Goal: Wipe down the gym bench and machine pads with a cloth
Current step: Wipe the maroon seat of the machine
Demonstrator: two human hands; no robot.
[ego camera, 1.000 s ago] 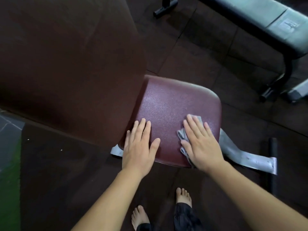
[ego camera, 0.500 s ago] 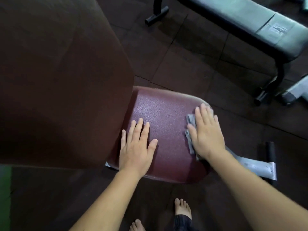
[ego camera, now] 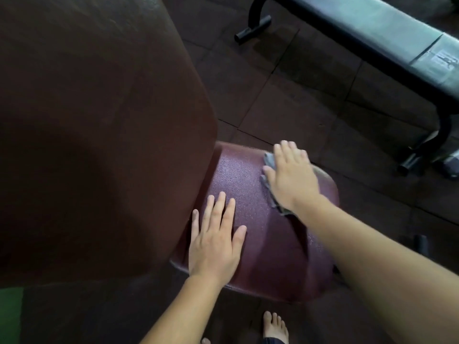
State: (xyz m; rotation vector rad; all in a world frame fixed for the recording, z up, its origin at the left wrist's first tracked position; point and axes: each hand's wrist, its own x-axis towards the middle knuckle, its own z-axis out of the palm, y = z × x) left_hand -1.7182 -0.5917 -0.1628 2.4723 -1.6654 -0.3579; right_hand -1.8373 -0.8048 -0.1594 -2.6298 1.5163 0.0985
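A maroon seat pad lies low in the middle of the view, below a large dark brown back pad that fills the left side. My right hand lies flat with straight fingers on a grey cloth, pressing it onto the far right corner of the seat pad. Most of the cloth is hidden under the palm. My left hand rests flat, fingers spread, on the near left part of the seat pad.
A grey flat bench on a black frame crosses the top right. Dark rubber floor tiles surround the seat. My bare foot stands just below the seat. A green mat edge shows at the bottom left.
My right hand slid the cloth away from me along the seat's right side, from the near edge to the far corner. My left hand stayed flat on the pad.
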